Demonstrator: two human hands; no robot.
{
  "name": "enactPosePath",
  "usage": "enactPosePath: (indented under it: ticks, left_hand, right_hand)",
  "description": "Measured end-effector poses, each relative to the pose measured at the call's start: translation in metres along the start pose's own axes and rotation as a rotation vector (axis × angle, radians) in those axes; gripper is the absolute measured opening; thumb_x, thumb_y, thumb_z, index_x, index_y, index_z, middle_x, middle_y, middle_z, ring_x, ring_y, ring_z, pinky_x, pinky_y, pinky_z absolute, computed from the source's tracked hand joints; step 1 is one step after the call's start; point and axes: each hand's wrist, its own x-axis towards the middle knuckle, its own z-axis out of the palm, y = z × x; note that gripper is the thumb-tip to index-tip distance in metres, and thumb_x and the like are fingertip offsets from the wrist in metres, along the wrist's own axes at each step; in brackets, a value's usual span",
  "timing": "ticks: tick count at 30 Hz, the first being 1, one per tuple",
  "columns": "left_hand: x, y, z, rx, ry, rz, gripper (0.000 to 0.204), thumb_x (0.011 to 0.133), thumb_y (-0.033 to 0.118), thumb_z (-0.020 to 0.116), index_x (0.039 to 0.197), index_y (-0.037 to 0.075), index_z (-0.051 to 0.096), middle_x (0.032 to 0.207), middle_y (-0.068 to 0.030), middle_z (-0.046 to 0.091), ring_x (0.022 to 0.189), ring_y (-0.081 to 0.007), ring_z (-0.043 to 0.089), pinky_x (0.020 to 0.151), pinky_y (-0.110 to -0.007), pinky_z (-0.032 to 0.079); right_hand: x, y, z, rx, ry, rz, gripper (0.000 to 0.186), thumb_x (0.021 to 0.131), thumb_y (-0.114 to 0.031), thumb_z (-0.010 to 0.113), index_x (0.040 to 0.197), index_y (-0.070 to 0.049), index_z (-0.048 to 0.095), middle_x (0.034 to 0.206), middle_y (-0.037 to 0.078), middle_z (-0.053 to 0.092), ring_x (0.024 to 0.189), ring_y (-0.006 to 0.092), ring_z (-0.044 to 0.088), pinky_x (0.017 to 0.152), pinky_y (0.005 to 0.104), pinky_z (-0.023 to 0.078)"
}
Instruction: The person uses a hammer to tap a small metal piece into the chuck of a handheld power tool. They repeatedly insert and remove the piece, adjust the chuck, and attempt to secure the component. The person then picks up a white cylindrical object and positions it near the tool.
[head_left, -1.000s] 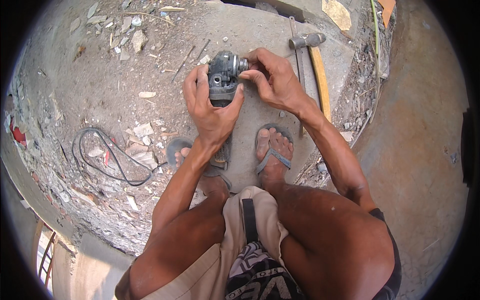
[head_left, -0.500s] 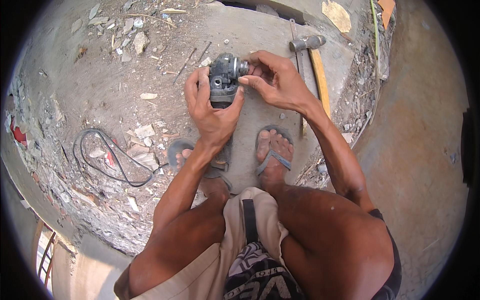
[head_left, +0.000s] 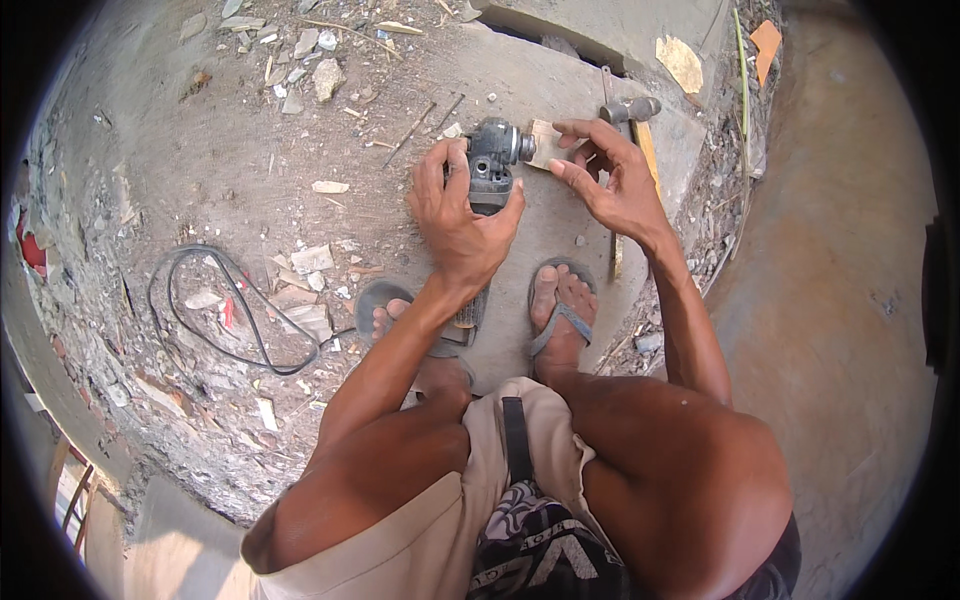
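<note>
My left hand (head_left: 462, 215) is closed around a dark angle grinder (head_left: 492, 150) with its metal spindle pointing right. My right hand (head_left: 615, 185) is just right of the spindle, thumb and forefinger apart beside a small flat tan piece (head_left: 545, 142); whether they touch it is unclear. Behind that hand a hammer (head_left: 643, 136) with a wooden handle lies across the concrete slab beside a narrow metal bar (head_left: 616, 257), partly covered by the hand.
A black cord (head_left: 258, 358) loops at the left among rubble (head_left: 310, 258). My sandalled feet (head_left: 560, 310) are below the grinder. Thin rods (head_left: 410, 130) lie at the back, a dark gap (head_left: 548, 45) crosses the slab's far edge, and smoother concrete (head_left: 820, 250) runs along the right.
My right hand has drawn rightward off the spindle, and the tan piece now shows between them. The grinder and my left hand appear farther right, along with the whole view.
</note>
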Motion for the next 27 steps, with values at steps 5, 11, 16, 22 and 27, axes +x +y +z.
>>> enactPosePath:
  ticks: [5,11,16,22,27]
  left_hand:
    - [0.0,0.005,0.0,0.007,-0.01,-0.034,0.073,0.072,0.023,0.088,0.133,-0.004,0.059,0.133,-0.0169,0.057,0.122,-0.0379,0.055,0.092,-0.052,0.041]
    - [0.003,0.011,0.002,-0.062,0.008,-0.057,0.071,0.071,0.018,0.088,0.132,-0.003,0.059,0.133,-0.0171,0.057,0.124,-0.038,0.054,0.092,-0.054,0.038]
    - [0.003,0.013,0.0,-0.025,-0.059,-0.112,0.076,0.074,0.023,0.089,0.137,-0.003,0.057,0.134,-0.0188,0.055,0.126,-0.0381,0.053,0.096,-0.055,0.041]
    - [0.001,0.011,0.0,0.032,-0.032,-0.091,0.075,0.072,0.022,0.09,0.135,-0.003,0.059,0.133,-0.0204,0.056,0.125,-0.0396,0.054,0.099,-0.055,0.042]
    - [0.0,0.012,0.003,0.055,-0.008,-0.055,0.075,0.071,0.021,0.091,0.135,-0.003,0.059,0.132,-0.0217,0.056,0.121,-0.0407,0.056,0.101,-0.053,0.043]
  right_hand:
    - [-0.015,-0.019,-0.001,-0.101,-0.091,0.157,0.043,0.094,-0.027,0.08,0.129,-0.003,0.071,0.112,0.008,0.07,0.085,0.0155,0.063,0.072,0.032,0.051]
    - [0.0,-0.052,-0.003,-0.262,-0.004,0.045,0.033,0.103,-0.022,0.068,0.131,-0.004,0.071,0.105,0.017,0.071,0.089,0.027,0.068,0.078,0.0389,0.054]
    - [0.073,-0.069,0.012,-0.448,-0.206,-0.377,0.026,0.1,-0.013,0.067,0.124,-0.003,0.072,0.106,0.016,0.071,0.096,0.0349,0.071,0.082,0.0455,0.056]
    - [0.149,-0.064,0.067,-0.682,-0.577,-0.659,0.018,0.085,-0.007,0.072,0.101,0.002,0.074,0.104,0.015,0.071,0.103,0.0375,0.072,0.085,0.0481,0.058]
    - [0.161,-0.05,0.076,-0.641,-0.6,-0.757,0.012,0.086,-0.006,0.069,0.094,0.003,0.072,0.1,0.017,0.073,0.096,0.0404,0.073,0.08,0.0495,0.058]
